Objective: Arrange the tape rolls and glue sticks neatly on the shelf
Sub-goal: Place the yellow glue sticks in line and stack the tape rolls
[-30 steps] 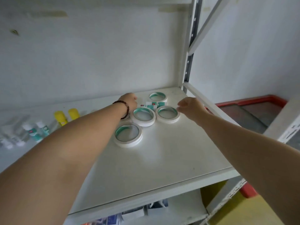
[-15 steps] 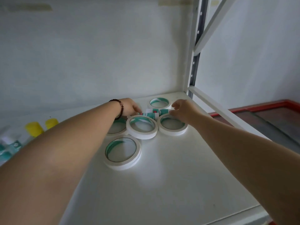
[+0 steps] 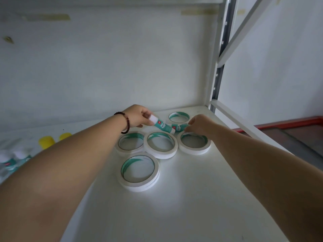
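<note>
A teal and white glue stick [image 3: 161, 125] is held by its white cap end in the left hand [image 3: 139, 117], tilted just above the shelf [image 3: 201, 198], behind the tape rolls. A second glue stick [image 3: 179, 127] lies just beside it, and the right hand [image 3: 201, 124] has its fingers curled onto it; whether they actually grip it cannot be told.

In front of them three white tape rolls lie flat in a row: left [image 3: 130, 143], middle [image 3: 160, 144] and right [image 3: 194, 143], the left and middle ones touching. A fourth roll [image 3: 139, 172] lies nearer the front, and a fifth [image 3: 178, 117] sits toward the back corner. The left wrist wears a dark bead bracelet [image 3: 126, 122]. Far left on the shelf, blurred, stand yellow caps [image 3: 46, 141] and more glue sticks [image 3: 12, 160].
</note>
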